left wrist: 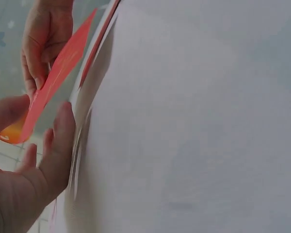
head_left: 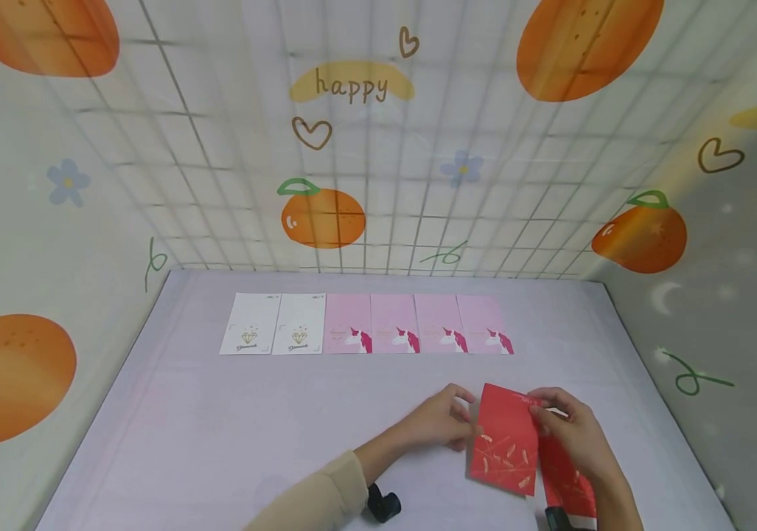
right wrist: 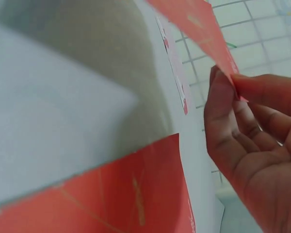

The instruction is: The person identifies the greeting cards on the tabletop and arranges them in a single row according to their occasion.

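Note:
My right hand (head_left: pixel 573 431) pinches a red card (head_left: pixel 506 442) with gold sprig-like markings by its upper right corner. In the right wrist view, thumb and forefinger meet on the card (right wrist: pixel 208 34) edge and the card is raised at a slant. My left hand (head_left: pixel 441 418) is at the card's left side with its fingers apart. From the left wrist, the left thumb (left wrist: pixel 9 114) shows right at the card's edge, the other fingers spread below it. Another red card (head_left: pixel 567 479) lies under my right hand, partly hidden by the hand and wrist.
Along the back of the white table (head_left: pixel 272 428) runs a side-by-side row: two white cards (head_left: pixel 298 324) with gold diamond drawings, then several pink cards (head_left: pixel 394 324) with unicorns. A black device (head_left: pixel 383 504) shows beside the left sleeve. A grid wall with a fruit-print sheet rises behind.

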Available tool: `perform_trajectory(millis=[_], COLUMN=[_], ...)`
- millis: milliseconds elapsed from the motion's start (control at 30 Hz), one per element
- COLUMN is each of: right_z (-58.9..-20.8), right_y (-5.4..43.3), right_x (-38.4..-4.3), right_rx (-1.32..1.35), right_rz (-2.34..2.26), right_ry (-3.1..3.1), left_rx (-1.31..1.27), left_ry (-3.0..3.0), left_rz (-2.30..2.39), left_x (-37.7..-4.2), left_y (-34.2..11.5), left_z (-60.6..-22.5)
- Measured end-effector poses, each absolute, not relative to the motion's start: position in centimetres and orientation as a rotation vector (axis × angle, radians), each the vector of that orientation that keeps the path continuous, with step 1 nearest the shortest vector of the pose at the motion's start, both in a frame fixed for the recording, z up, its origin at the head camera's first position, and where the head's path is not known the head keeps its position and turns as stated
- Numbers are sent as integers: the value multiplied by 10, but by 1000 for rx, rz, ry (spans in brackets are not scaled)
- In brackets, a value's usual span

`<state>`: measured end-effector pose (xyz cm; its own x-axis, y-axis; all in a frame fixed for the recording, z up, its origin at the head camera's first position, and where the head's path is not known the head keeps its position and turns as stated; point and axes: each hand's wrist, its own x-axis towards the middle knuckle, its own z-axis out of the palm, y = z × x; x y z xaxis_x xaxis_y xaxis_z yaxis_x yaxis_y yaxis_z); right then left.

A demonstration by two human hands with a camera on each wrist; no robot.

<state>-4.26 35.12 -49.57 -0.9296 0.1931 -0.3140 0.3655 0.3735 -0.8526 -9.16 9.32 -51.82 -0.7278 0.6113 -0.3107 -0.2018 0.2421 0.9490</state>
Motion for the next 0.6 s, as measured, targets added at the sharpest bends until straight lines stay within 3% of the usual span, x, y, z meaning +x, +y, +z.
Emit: perform_trajectory(millis=[600], right_z=[-494], right_y=[347], right_x=[-44], right_rx=[483], right_rz=[-1633], right_ry=[2482], left_rx=[328], left_ry=[1611], left_rz=[1633], left_x=[-84], left_y=[87], left_z=[-516])
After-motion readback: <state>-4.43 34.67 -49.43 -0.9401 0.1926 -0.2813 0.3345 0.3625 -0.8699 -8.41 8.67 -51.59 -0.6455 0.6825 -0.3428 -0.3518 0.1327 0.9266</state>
